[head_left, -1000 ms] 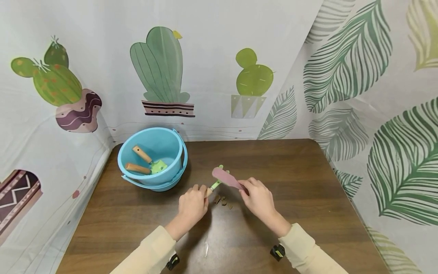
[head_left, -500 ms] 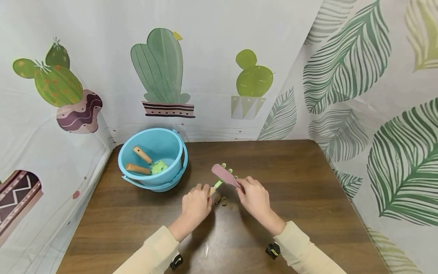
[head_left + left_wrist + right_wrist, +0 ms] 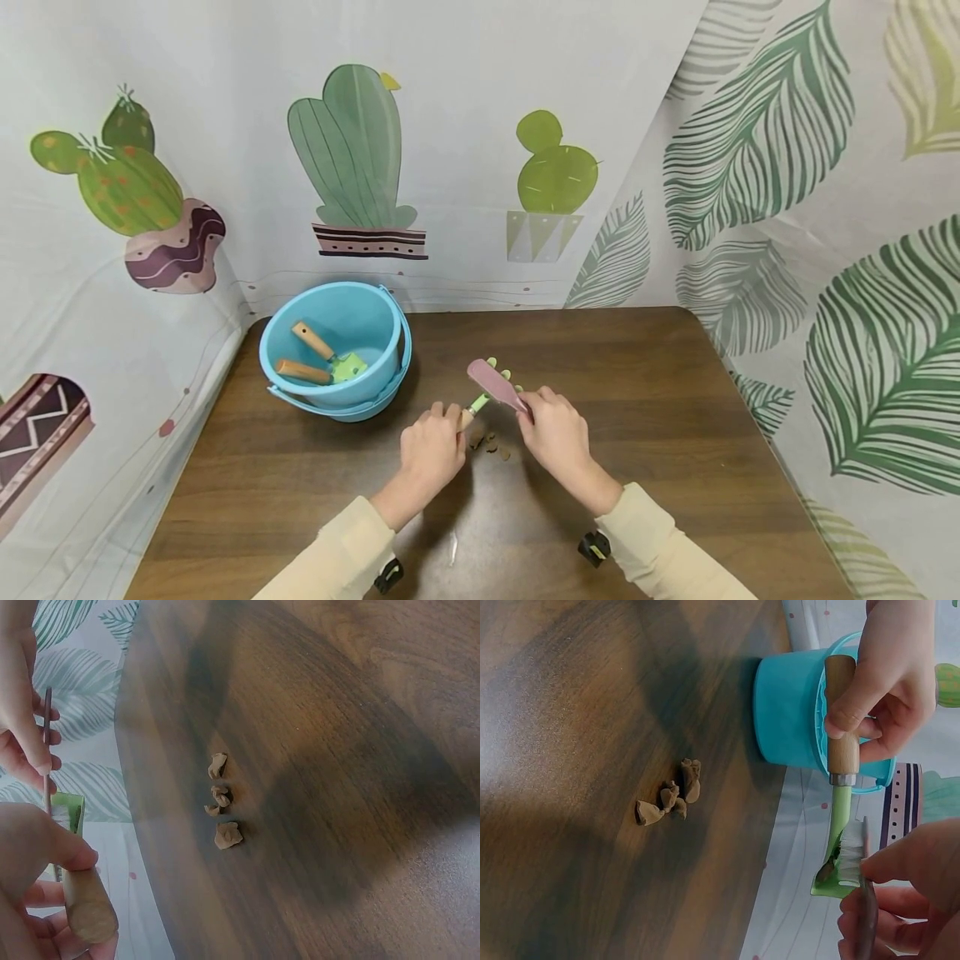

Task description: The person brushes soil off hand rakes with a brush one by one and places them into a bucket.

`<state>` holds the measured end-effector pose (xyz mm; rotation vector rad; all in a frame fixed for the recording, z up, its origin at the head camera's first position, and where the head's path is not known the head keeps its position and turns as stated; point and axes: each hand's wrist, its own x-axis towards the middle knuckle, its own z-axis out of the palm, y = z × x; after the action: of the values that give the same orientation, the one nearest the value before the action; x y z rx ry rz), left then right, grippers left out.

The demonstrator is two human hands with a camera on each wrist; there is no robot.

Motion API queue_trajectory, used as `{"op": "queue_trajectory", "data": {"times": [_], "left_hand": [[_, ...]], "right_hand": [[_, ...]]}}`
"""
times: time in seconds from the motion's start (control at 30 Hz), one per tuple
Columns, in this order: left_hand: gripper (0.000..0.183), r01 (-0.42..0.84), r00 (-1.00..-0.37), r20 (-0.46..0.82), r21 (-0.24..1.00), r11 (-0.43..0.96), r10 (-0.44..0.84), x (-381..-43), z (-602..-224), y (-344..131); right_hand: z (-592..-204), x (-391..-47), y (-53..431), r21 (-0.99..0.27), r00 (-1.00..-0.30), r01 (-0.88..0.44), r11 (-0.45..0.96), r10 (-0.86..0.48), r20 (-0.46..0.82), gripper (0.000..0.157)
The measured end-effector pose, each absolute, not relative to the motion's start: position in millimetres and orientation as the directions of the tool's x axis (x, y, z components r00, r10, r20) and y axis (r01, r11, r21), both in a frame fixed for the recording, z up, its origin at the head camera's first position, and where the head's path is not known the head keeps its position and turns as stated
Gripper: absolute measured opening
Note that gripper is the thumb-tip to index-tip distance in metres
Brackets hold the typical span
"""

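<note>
In the head view my left hand [image 3: 431, 448] grips the wooden handle of a small green hand rake [image 3: 477, 405], its tines pointing away. My right hand [image 3: 557, 435] pinches the handle of a pink-backed brush [image 3: 495, 384], held across the rake head. From the right wrist the brush's white bristles [image 3: 850, 851] are against the green head, where a dark brown bit of dirt [image 3: 826, 870] clings. Both tools are held above the table. Below them lie several brown clumps [image 3: 220, 796], perhaps soil or clay. The brush partly hides the rake head from above.
A light blue bucket [image 3: 363, 317] stands at the table's back left. Inside are two wooden-handled tools [image 3: 311, 340], one with a green head. A thin clear strip [image 3: 453, 547] lies on the brown table [image 3: 645, 358]. Printed cloth hangs behind.
Over the second, both hands shift slightly, the right one a little leftward and the left slightly rightward. More of the rake's tines show past the brush. Both tools stay in hand.
</note>
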<state>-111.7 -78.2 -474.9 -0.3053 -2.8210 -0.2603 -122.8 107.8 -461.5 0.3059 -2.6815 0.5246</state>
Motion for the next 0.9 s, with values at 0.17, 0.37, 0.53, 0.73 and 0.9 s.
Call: {"op": "queue_trajectory", "data": {"times": [0.17,0.37,0.53,0.73,0.9], "left_hand": [[0.021,0.234,-0.932,0.316,0.155,0.96,0.176,-113,-477,-80],[0.02,0.225,-0.931,0.326,0.15,0.963,0.167,-114,-479,-84],[0.021,0.208,-0.929,0.339,0.139,0.968,0.151,-116,-479,-87],[0.021,0.213,-0.924,0.35,0.136,0.967,0.155,-118,-480,-89],[0.022,0.209,-0.927,0.344,0.143,0.968,0.149,-119,-481,-89]], "right_hand": [[-462,-122,109,-0.303,-0.901,-0.284,0.91,-0.146,0.408,0.019],[-463,-121,111,-0.291,-0.898,-0.291,0.911,-0.155,0.413,0.018],[-466,-120,114,-0.28,-0.892,-0.302,0.911,-0.167,0.42,0.017],[-467,-120,116,-0.269,-0.887,-0.318,0.909,-0.185,0.424,0.016],[-467,-119,118,-0.265,-0.881,-0.327,0.907,-0.192,0.432,0.016]]}}
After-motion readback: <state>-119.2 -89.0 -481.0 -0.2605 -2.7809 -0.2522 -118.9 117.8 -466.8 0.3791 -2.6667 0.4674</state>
